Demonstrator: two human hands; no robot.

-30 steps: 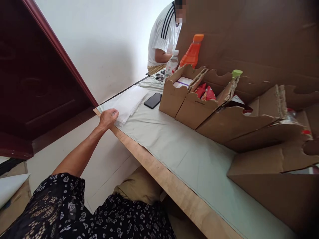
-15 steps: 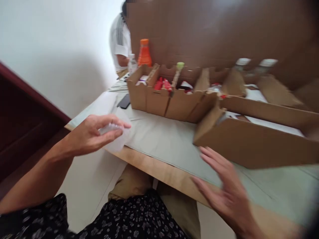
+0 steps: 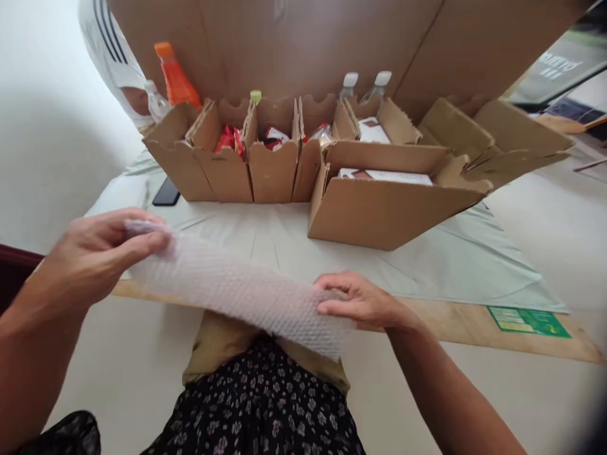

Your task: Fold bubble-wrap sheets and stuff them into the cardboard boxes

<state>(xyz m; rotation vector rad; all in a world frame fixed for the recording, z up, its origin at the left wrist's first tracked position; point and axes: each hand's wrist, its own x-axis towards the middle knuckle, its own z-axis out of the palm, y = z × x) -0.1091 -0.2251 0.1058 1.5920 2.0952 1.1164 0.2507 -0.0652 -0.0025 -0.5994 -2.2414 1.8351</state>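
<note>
A long strip of bubble wrap point(image 3: 241, 291) stretches between my two hands, above the table's front edge and my lap. My left hand point(image 3: 104, 249) pinches its left end between thumb and fingers. The right end is gripped by my right hand point(image 3: 358, 300), thumb below and fingers above, with a short piece hanging past it. Beyond the strip, a cardboard bin point(image 3: 379, 212) with white boxes inside stands closest to my right hand.
A row of cardboard bins point(image 3: 222, 177) holds red packets point(image 3: 230, 139) and other goods. Behind stand an orange bottle point(image 3: 177, 79) and clear bottles with white caps point(image 3: 349, 81). A phone point(image 3: 167, 192) lies at left. Another person's sleeve point(image 3: 116, 47) shows at the back left.
My right hand, open and apart before, now grips the bubble wrap's right end. The strip, bunched at my left hand earlier, is drawn out. My view has turned to the right.
</note>
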